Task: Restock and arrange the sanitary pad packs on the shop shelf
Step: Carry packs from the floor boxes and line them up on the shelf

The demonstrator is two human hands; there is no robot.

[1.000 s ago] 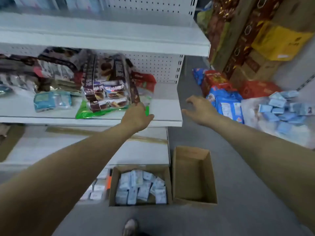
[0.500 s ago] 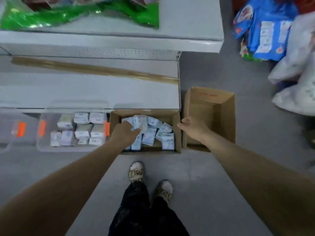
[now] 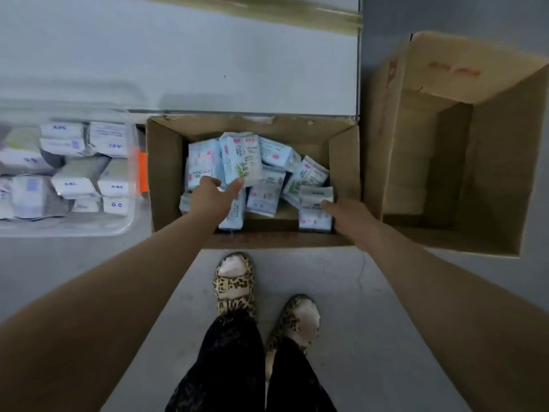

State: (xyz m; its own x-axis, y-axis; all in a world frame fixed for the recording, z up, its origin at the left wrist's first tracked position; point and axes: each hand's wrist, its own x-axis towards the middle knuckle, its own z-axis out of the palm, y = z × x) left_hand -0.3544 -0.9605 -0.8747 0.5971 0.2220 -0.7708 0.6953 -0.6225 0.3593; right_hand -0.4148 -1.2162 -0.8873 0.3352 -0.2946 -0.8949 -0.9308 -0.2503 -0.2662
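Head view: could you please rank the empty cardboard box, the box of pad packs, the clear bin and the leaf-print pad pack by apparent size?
1. empty cardboard box, cropped at right
2. box of pad packs
3. clear bin, cut off at left, so rank unsure
4. leaf-print pad pack

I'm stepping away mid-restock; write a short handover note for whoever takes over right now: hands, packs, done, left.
Left hand pinches a leaf-print pack in the cardboard box. Right hand touches the front-right pack; grip unclear.
Many packs lie loose in that box; the shelf behind it shows none.
Done: nothing visible. Left: lift packs out, line them on the shelf.
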